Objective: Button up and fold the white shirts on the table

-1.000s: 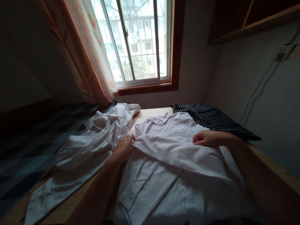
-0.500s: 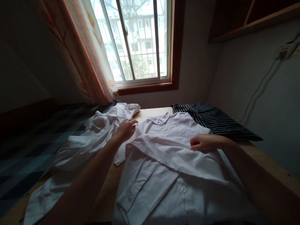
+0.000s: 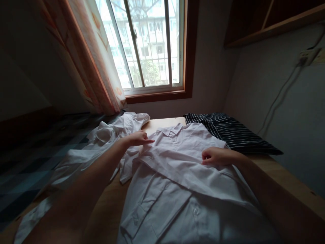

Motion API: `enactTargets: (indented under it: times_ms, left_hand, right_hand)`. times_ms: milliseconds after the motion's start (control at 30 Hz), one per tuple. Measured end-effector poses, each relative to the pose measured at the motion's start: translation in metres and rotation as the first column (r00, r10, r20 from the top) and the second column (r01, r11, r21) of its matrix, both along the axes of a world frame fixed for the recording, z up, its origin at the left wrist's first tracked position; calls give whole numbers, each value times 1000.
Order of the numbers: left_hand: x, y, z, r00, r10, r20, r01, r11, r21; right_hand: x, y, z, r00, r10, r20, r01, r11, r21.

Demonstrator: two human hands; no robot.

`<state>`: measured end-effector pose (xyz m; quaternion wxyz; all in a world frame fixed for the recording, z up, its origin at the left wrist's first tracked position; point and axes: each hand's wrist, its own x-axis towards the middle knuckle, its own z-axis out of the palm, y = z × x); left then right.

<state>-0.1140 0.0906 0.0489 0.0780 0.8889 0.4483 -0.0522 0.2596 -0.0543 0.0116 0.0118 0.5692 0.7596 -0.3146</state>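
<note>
A white button-up shirt lies in front of me, collar toward the window, a sleeve folded slantwise across its body. At the shirt's left shoulder edge is my left hand, its index finger stretched out over the cloth and the other fingers bent. My right hand rests on the shirt's right side, fingers curled in a pinch on the fabric of the folded sleeve. Just left of my left hand lies a second white garment, crumpled; my left forearm covers part of it.
Wooden boards support the shirts. A black striped cloth lies folded at the back right. Checked bedding spreads on the left. Behind are a window and a patterned curtain; a cable hangs down the right wall.
My left hand has shifted slightly toward me, its index finger now reaching over the shirt's edge. My right hand stays on the sleeve, nearly unmoved. The view has shifted a little.
</note>
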Motion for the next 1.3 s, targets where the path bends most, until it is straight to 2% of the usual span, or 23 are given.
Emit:
enactTargets:
  times_ms: [100, 167, 300, 400, 533, 667, 833, 1100, 1300]
  left_hand:
    - [-2, 3, 5, 993, 101, 56, -88, 975, -207]
    - [-4, 4, 8, 985, 157, 68, -131, 948, -291]
    - [-7, 2, 17, 972, 233, 14, -209, 897, -388]
    - [-6, 2, 22, 956, 291, -25, -277, 876, -395]
    - [-6, 4, 26, 958, 278, -69, -285, 908, -307]
    - [-6, 6, 32, 981, 171, -96, -185, 968, -171]
    - [-6, 7, 40, 988, 100, -119, -102, 995, -10]
    - [-1, 11, 38, 972, 27, -234, 38, 962, 270]
    - [-1, 16, 27, 962, 98, -254, 11, 919, 394]
  right_hand:
    - [0, -2, 3, 1000, -14, 16, 14, 1000, -23]
    - [0, -3, 4, 1000, -7, 20, 8, 1000, -17]
    - [0, -3, 4, 1000, -12, 25, 12, 1000, -21]
    - [-1, -2, 2, 999, -1, 33, 1, 1000, -5]
    - [0, 0, -2, 999, -9, 36, 9, 1000, -9]
    - [1, 1, -2, 999, 9, 36, -9, 1000, 3]
    - [2, 1, -2, 999, 26, 46, -28, 998, 55]
    - [4, 3, -4, 997, 6, 80, -18, 989, 150]
    - [0, 2, -3, 995, -16, 96, 1, 987, 161]
